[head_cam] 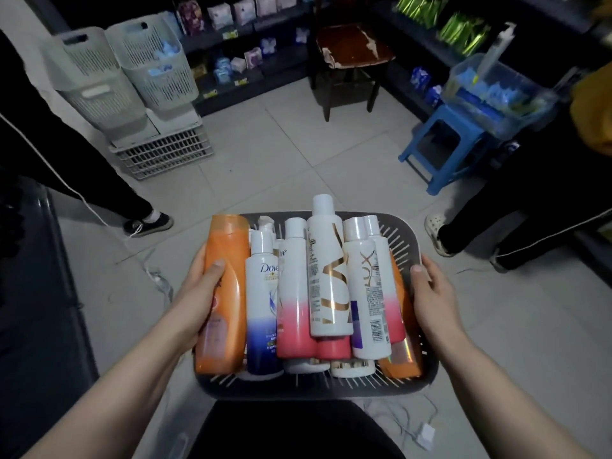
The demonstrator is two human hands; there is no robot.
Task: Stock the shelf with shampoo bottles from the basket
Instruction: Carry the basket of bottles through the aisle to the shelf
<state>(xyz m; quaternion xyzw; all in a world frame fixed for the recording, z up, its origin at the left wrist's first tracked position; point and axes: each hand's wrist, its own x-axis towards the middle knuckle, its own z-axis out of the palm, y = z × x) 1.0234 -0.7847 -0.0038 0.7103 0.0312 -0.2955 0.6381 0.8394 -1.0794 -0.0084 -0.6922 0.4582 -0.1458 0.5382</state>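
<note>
The basket (314,389) of shampoo bottles (328,276) is held at 6 o'clock, above open floor (298,154) that runs toward the shelf (275,61) at 12 o'clock; a stool (443,144) crowds 2 o'clock. The left hand (202,286) wraps its grip round the basket's 9 o'clock edge, thumb on an orange bottle (228,246); the right hand (430,293) clasps the 3 o'clock rim, thumb on top

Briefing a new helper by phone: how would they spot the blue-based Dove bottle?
Look in the dark basket of bottles held out front. Second from the left, beside the big orange bottle, lies the Dove bottle. It alone fades from white to deep blue; the next bottle fades to pink.
</note>
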